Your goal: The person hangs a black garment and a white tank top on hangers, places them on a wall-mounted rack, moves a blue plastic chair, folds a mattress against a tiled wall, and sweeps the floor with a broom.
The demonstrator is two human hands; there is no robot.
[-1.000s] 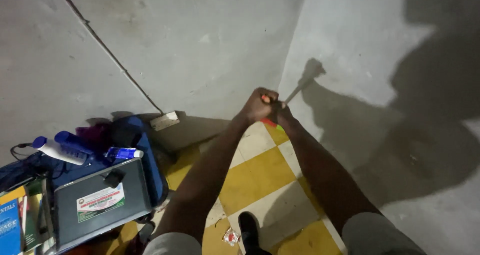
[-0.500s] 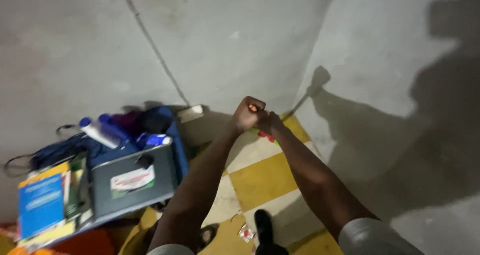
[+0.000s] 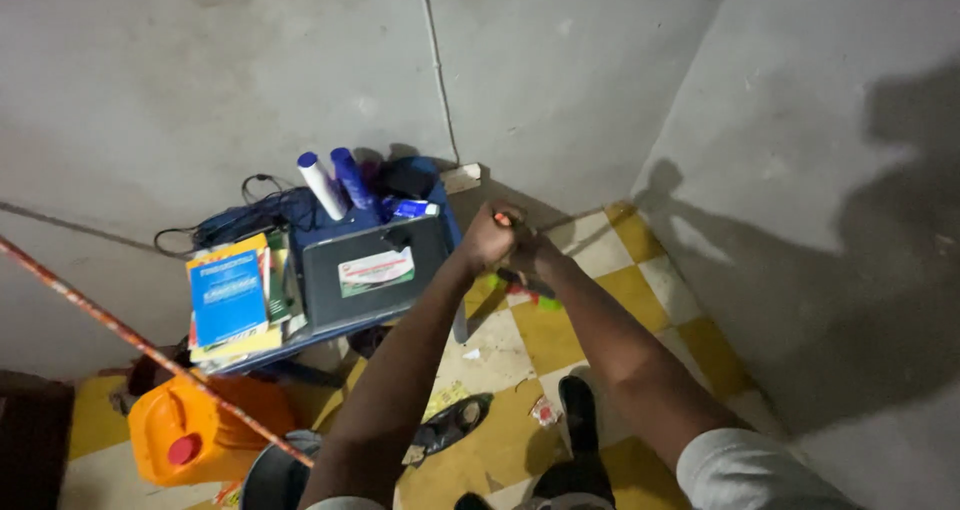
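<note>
Both my arms reach forward and meet over the floor near the wall corner. My left hand (image 3: 490, 236) is closed on an orange-tipped grip of a thin tool. My right hand (image 3: 540, 261) is closed on the same tool just behind it. The tool's slim grey shaft (image 3: 572, 224) runs from my hands towards the base of the wall, low above the yellow and white checkered floor (image 3: 640, 295). A dark part with a green bit (image 3: 547, 302) shows under my right wrist; what it is, I cannot tell.
A grey laptop (image 3: 370, 270) with a sticker, a blue book (image 3: 225, 292) and blue-capped bottles (image 3: 335, 182) lie piled at the left wall. An orange jerrycan (image 3: 190, 428) stands lower left behind a red-striped rod (image 3: 140, 345). Dark sandals (image 3: 576, 410) lie by my feet.
My clasped hands and the tool have come down from the wall towards the floor corner. The view has swung so that the pile of things now sits further right and the jerrycan shows.
</note>
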